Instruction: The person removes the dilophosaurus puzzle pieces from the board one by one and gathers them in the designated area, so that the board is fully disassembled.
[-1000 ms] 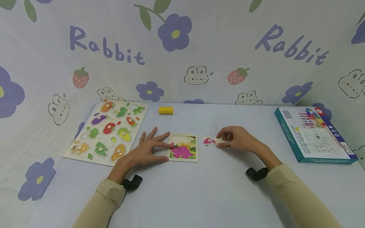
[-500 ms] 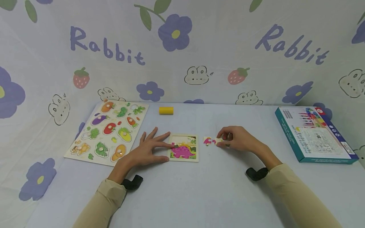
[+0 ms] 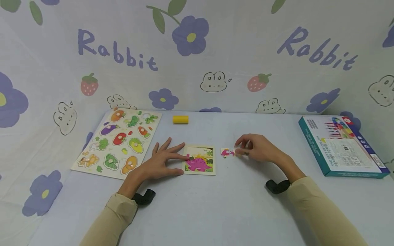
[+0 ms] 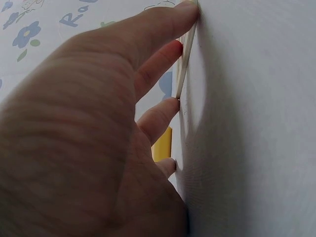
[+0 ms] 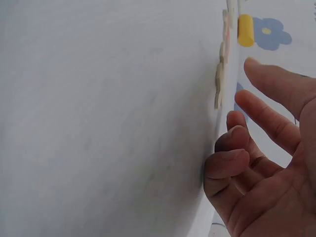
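A small square jigsaw puzzle (image 3: 198, 166) with a pink dinosaur lies in a pale wooden frame at the middle of the table. My left hand (image 3: 161, 162) rests at its left side, fingers spread, thumb at the lower left corner and index fingertip over the left edge. To the right lie loose jigsaw pieces (image 3: 225, 152), pink and white, flat on the table and side by side. Just over their right end is my right hand (image 3: 257, 147), thumb and index finger apart. In the right wrist view the jigsaw pieces (image 5: 219, 84) lie beyond the thumb, and nothing is between the fingers.
A vegetable peg board (image 3: 118, 143) lies at the left, reaching behind my left hand. A yellow cylinder (image 3: 180, 119) sits near the back edge. At the right is a flat teal-and-white box (image 3: 343, 147). A patterned cloth hangs behind the table.
My right thumb and fingers have parted and come off the right-hand jigsaw piece, which stays on the table. The left hand keeps its place. The head view shifts slightly.
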{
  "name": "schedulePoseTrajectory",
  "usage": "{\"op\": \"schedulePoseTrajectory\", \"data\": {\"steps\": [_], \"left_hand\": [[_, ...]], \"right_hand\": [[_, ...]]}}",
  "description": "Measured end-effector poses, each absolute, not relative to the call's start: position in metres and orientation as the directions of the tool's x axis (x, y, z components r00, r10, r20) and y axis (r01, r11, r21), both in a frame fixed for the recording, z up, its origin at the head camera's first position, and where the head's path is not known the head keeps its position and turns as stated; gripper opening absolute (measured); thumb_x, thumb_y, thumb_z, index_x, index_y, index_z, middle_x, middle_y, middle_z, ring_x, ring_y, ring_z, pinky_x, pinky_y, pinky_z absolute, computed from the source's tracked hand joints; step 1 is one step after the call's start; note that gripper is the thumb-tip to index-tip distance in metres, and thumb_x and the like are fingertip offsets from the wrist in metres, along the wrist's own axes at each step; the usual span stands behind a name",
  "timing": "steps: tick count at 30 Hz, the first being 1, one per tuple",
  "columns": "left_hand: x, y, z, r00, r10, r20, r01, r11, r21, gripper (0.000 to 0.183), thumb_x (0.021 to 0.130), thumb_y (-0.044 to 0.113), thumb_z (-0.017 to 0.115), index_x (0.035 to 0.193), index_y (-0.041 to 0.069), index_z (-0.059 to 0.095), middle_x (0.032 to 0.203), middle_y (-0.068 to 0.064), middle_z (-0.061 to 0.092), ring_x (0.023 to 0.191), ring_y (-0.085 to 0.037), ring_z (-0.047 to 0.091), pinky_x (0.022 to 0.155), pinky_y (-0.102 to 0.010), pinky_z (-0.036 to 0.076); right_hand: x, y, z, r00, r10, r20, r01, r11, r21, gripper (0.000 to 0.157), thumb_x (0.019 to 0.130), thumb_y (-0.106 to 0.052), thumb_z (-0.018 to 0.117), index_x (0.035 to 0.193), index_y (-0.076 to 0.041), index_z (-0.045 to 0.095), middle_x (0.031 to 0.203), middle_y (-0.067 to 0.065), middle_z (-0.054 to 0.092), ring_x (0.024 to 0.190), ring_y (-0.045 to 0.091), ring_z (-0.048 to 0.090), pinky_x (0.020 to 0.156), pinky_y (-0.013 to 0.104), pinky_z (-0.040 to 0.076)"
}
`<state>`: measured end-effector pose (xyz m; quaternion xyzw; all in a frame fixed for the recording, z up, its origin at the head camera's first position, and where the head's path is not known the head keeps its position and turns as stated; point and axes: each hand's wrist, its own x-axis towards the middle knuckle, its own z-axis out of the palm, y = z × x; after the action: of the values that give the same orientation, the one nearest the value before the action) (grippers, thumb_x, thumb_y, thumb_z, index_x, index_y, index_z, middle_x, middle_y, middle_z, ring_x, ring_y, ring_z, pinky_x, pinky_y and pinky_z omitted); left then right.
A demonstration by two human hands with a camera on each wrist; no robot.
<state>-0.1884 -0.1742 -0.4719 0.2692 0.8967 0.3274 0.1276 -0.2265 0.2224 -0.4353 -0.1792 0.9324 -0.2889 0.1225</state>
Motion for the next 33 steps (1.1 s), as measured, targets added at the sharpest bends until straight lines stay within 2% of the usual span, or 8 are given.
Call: {"op": "schedulePoseTrajectory", "data": {"steps": [10, 20, 33], "left_hand": [[-0.187, -0.173, -0.473, -0.823, 0.565, -0.055, 0.398, 0.644, 0.653, 0.051, 0.092, 0.043, 0.080, 0.141, 0.036, 0.069, 0.176, 0.006, 0.031, 0.169, -0.038, -0.008, 0.127, -0.073, -0.017], [-0.188, -0.173, -0.471, -0.821, 0.569, -0.051, 0.405, 0.643, 0.649, 0.050, 0.092, 0.046, 0.079, 0.141, 0.038, 0.069, 0.176, 0.006, 0.030, 0.169, -0.038, -0.008, 0.128, -0.072, -0.016], [-0.189, -0.173, -0.471, -0.820, 0.569, -0.057, 0.404, 0.646, 0.648, 0.052, 0.092, 0.044, 0.079, 0.143, 0.037, 0.068, 0.176, 0.005, 0.030, 0.169, -0.039, -0.008, 0.127, -0.073, -0.017]], "right_hand": [[-0.231, 0.202, -0.435, -0.870, -0.486, -0.078, -0.330, 0.693, -0.641, 0.022, 0.096, -0.016, 0.077, 0.117, -0.010, 0.075, 0.097, 0.006, 0.069, 0.074, 0.017, 0.057, 0.063, 0.025, 0.047], [-0.236, 0.167, -0.429, -0.803, -0.591, -0.081, -0.409, 0.644, -0.647, 0.026, 0.096, -0.018, 0.078, 0.122, -0.013, 0.074, 0.095, 0.003, 0.069, 0.075, 0.015, 0.061, 0.071, 0.027, 0.051], [-0.236, 0.137, -0.432, -0.739, -0.656, -0.156, -0.427, 0.634, -0.644, 0.026, 0.098, -0.016, 0.076, 0.124, -0.012, 0.075, 0.092, 0.003, 0.070, 0.082, 0.015, 0.060, 0.076, 0.025, 0.052]]}}
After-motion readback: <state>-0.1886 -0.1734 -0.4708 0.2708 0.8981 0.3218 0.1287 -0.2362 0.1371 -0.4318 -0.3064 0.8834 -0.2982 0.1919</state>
